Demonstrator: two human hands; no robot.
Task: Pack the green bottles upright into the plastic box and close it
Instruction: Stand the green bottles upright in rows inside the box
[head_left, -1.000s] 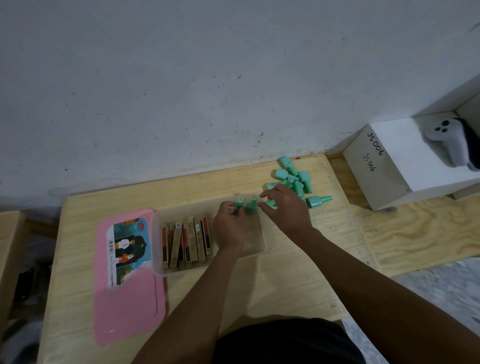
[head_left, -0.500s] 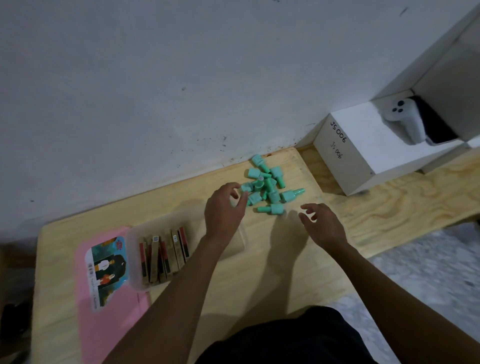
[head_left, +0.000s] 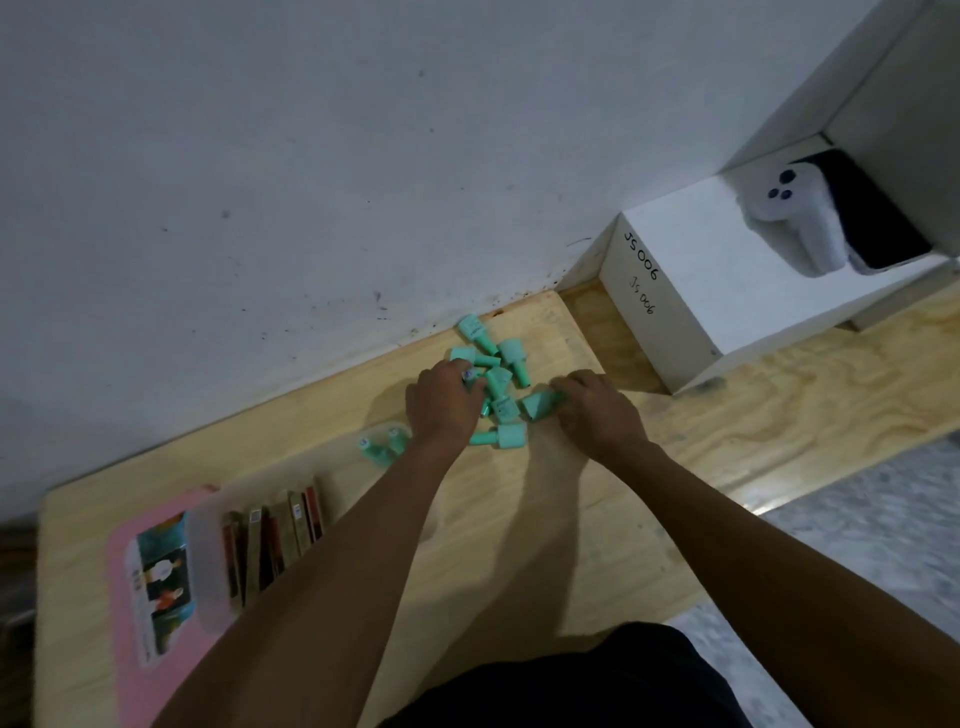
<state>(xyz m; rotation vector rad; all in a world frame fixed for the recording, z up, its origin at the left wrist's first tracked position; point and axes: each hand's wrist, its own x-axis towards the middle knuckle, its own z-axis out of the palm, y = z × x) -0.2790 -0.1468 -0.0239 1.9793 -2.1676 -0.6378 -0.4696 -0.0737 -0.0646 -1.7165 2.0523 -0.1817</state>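
Now both hands are working in the green bottles (head_left: 506, 364) by the wall (head_left: 311, 208): L hand (head_left: 441, 408) gripping one bottle (head_left: 470, 375), R hand (head_left: 597, 413) pinching another bottle (head_left: 540, 404), prob. for the plastic box (head_left: 205, 566) w/ two upright.

Single head-worn wide-angle cam, looking forward and steeply down at the tabletop (head_left: 545, 519) from close range. Frame is rolled: the tabletop's far edge climbs toward the right. Wall (head_left: 260, 156) fills the upper half. Forearms enter from the bottom edge, left hand (head_left: 441, 405) and right hand (head_left: 597, 413) near centre
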